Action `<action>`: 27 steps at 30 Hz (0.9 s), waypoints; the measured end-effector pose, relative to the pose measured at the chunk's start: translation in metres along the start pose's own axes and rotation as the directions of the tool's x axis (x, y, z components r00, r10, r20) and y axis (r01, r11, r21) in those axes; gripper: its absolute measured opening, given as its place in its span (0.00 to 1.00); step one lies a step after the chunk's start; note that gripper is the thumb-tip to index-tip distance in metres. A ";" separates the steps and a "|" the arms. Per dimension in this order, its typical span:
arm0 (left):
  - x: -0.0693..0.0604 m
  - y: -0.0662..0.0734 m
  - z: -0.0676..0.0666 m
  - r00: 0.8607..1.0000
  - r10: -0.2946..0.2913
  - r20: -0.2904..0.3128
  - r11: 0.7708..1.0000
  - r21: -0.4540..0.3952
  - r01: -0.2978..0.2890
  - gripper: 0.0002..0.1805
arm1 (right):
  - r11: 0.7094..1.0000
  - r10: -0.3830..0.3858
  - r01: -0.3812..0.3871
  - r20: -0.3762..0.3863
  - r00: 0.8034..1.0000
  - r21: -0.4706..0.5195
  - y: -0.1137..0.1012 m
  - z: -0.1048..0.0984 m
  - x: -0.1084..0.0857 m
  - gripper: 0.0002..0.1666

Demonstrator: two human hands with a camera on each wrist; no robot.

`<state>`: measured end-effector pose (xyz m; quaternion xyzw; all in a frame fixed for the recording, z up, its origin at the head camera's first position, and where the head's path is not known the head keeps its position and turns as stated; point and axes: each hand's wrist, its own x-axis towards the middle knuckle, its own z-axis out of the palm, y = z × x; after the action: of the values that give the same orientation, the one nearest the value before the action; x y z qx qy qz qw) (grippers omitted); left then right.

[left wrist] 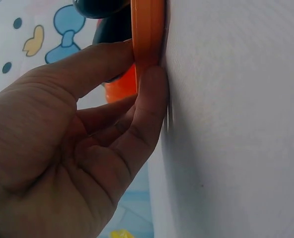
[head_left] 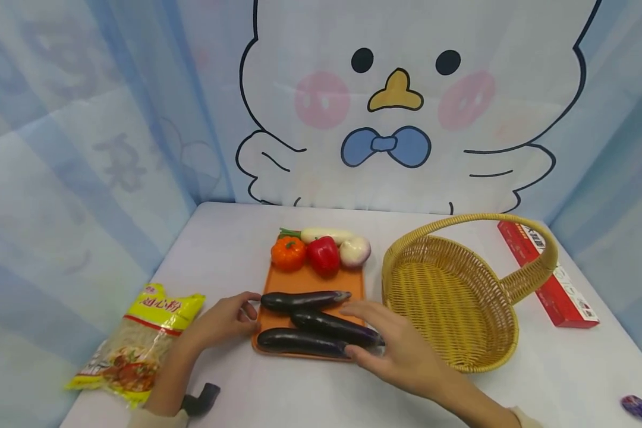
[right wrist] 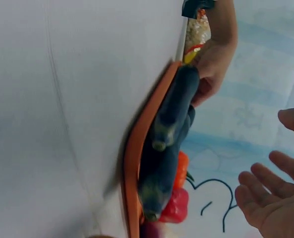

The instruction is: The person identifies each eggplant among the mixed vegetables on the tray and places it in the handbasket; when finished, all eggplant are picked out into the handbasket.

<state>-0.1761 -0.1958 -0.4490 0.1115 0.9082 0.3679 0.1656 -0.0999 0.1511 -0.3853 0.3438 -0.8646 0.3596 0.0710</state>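
Note:
Three dark eggplants (head_left: 303, 301) lie on an orange tray (head_left: 356, 288), with an orange pepper (head_left: 288, 254), a red pepper (head_left: 323, 256), a white-purple round vegetable (head_left: 355, 251) and a long pale radish (head_left: 321, 235) at its far end. My left hand (head_left: 226, 320) is at the tray's left edge; the left wrist view shows thumb and fingers pinching its rim (left wrist: 148, 29). Over the right ends of the near eggplants hovers my right hand (head_left: 401, 351), fingers spread. In the right wrist view that hand (right wrist: 278, 198) is apart from the eggplants (right wrist: 174, 106) and holds nothing.
A handled wicker basket (head_left: 444, 297) stands right of the tray, its inside bare. Behind it lies a red box (head_left: 562, 291). A yellow noodle bag (head_left: 144, 339) is beside my left forearm. A small purple wrapped item (head_left: 638, 408) lies at the right edge.

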 end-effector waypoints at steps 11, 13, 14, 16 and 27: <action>-0.004 -0.007 0.001 1.000 0.003 0.015 1.000 -0.020 -0.002 0.32 | 0.995 0.083 -0.079 0.087 0.993 -0.054 0.009 0.032 0.016 0.33; -0.004 -0.007 0.000 1.000 0.004 0.012 1.000 -0.026 -0.004 0.32 | 0.993 0.095 -0.088 0.102 0.990 -0.074 0.011 0.036 0.019 0.33; -0.004 -0.007 0.000 1.000 -0.001 0.011 1.000 -0.030 0.001 0.32 | 0.992 0.103 -0.094 0.109 0.989 -0.081 0.012 0.038 0.021 0.33; -0.003 -0.007 0.001 1.000 -0.002 0.010 0.999 -0.033 0.002 0.32 | 0.991 0.113 -0.102 0.126 0.986 -0.091 0.013 0.040 0.023 0.32; -0.001 -0.006 0.002 1.000 -0.014 0.020 0.999 -0.040 0.015 0.32 | 0.979 0.187 -0.163 0.213 0.959 -0.123 0.030 0.051 0.029 0.32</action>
<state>-0.1748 -0.1985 -0.4544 0.1051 0.8997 0.3838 0.1795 -0.1348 0.1167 -0.4295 0.3002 -0.9116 0.2777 -0.0410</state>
